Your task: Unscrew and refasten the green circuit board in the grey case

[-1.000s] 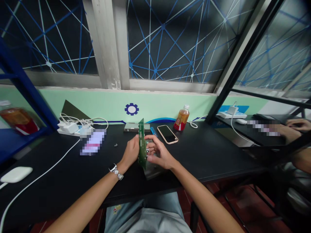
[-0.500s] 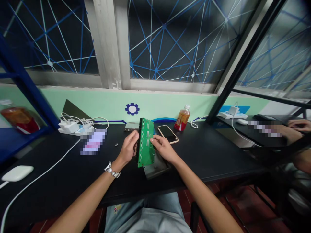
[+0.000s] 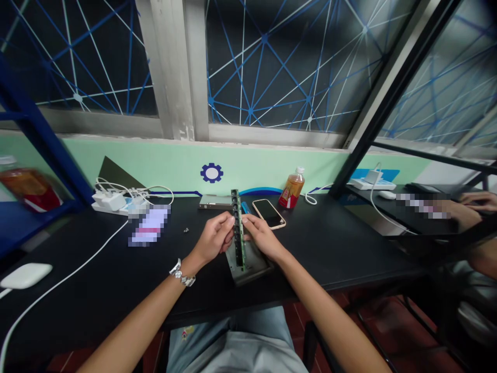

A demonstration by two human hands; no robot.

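Observation:
A green circuit board [image 3: 238,233] stands nearly edge-on between my hands, its row of black connectors facing me. My left hand [image 3: 215,235], with a silver watch at the wrist, has its fingers closed on the board's left side. My right hand [image 3: 262,235] pinches the board from the right. Below it a grey metal tray [image 3: 250,272] lies on the black desk [image 3: 310,259]. Behind my left hand is a flat silver metal piece [image 3: 213,202]. A blue item [image 3: 245,207] shows partly behind the board.
Right of the board lie a phone [image 3: 268,214] and a drink bottle [image 3: 292,188]. Small screws [image 3: 186,230] sit left of my hands. A power strip [image 3: 116,203], a blurred sheet [image 3: 150,226] and a white cable [image 3: 77,272] are further left. Another person's hand [image 3: 479,201] shows at far right.
The board has turned from showing its green face to nearly edge-on, and it has shifted slightly right. My left hand has moved right with it.

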